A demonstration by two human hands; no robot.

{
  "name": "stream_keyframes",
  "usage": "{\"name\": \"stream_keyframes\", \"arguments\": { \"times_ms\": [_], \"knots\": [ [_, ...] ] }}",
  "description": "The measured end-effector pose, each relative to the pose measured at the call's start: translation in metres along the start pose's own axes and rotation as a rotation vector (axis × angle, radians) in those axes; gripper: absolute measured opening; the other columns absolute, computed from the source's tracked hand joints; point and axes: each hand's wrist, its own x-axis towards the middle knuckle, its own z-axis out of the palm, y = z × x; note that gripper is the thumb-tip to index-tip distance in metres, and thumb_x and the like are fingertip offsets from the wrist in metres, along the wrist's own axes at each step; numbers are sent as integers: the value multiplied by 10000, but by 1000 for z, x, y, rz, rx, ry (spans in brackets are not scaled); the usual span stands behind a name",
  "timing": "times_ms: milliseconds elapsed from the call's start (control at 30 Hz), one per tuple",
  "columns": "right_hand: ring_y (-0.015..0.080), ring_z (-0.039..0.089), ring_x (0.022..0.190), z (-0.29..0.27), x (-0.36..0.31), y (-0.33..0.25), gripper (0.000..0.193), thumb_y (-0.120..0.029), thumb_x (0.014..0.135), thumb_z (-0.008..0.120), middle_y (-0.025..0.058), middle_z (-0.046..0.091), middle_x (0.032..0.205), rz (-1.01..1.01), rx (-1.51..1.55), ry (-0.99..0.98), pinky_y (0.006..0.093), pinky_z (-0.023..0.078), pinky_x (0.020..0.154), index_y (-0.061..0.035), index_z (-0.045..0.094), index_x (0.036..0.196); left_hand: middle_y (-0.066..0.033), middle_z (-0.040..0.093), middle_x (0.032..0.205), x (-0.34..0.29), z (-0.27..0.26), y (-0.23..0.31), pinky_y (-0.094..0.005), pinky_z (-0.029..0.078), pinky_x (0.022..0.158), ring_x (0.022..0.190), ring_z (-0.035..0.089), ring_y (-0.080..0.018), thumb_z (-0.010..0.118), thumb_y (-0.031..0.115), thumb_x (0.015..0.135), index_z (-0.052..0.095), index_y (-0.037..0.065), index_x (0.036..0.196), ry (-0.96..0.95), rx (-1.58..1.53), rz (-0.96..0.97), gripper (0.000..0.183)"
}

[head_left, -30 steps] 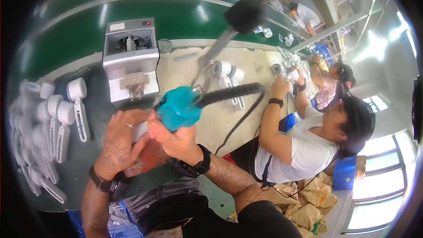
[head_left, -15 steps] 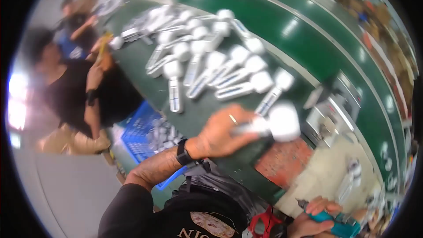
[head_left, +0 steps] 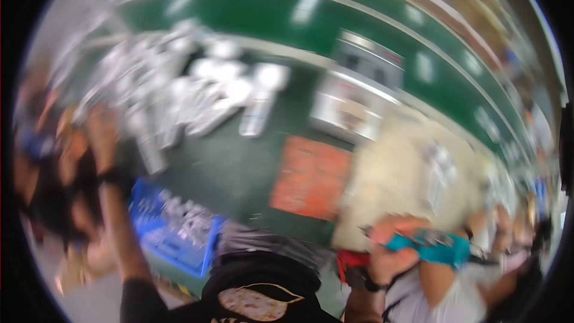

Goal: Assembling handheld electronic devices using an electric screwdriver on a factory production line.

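Observation:
My left hand point(head_left: 103, 134) reaches out to the far left, beside the left end of a pile of white round-headed, long-handled devices point(head_left: 206, 98). Motion smears its fingers, so I cannot tell whether it holds anything. One device point(head_left: 258, 104) lies a little apart at the pile's right end, handle toward me. At the lower right, my right hand point(head_left: 387, 260) is closed around a teal power screwdriver point(head_left: 439, 250), whose bit points left. The fingers wrap over its far side.
A blue crate point(head_left: 140, 227) of small grey-white parts stands at the near left. On the green bench point(head_left: 233, 167) lies a red-orange mat point(head_left: 311, 176), with a silver metal box point(head_left: 350, 104) behind it. Co-workers' arms point(head_left: 69, 155) are close at the left; another person in white point(head_left: 454, 302) is at the right.
My left hand has swung far left from the middle of the bench, and the white device it held no longer clearly shows in it. The view has turned right. My right hand keeps the screwdriver.

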Motion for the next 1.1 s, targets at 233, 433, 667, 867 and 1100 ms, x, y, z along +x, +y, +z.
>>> {"name": "stream_keyframes", "arguments": {
  "times_ms": [233, 433, 667, 867, 1100],
  "knots": [
    [210, 573, 640, -40, -10, -29, 562, -412, 808, 807, 112, 567, 748, 88, 125, 35, 313, 467, 563, 21, 533, 1039, -113, 640, 1196, 12, -101, 444, -306, 492, 893, 1024, 640, -189, 591, 98, 963, 643, 3, 1108, -429, -999, 514, 181],
    [199, 570, 633, -42, -23, -49, 607, -459, 833, 777, 100, 558, 744, 75, -4, 37, 316, 472, 563, 28, 508, 1076, -166, 663, 883, -70, -25, 677, -450, 490, 722, 832, 643, -326, 646, 497, 865, 645, 40, 927, -820, -1121, 787, 462],
    [196, 568, 613, -47, -40, -57, 561, -450, 833, 781, 87, 550, 737, 91, -4, 96, 317, 468, 543, 15, 532, 1025, -123, 653, 1049, -118, 13, 750, -495, 431, 874, 1065, 586, -305, 643, 640, 803, 653, 64, 1029, -734, -943, 530, 619],
    [183, 573, 617, -43, -34, -52, 615, -488, 819, 781, 80, 546, 726, 110, -73, 126, 298, 463, 539, 22, 526, 1048, -152, 640, 1030, -106, 15, 723, -491, 467, 843, 1000, 608, -351, 651, 481, 821, 623, 63, 1078, -757, -904, 573, 492],
    [167, 536, 563, -34, -9, -23, 675, -573, 819, 729, 58, 514, 686, 74, -146, 119, 286, 438, 506, 16, 490, 1045, -132, 568, 833, -80, -33, 596, -467, 493, 672, 802, 608, -347, 692, 254, 802, 626, 46, 948, -414, -1222, 807, 263]
  ]
}}
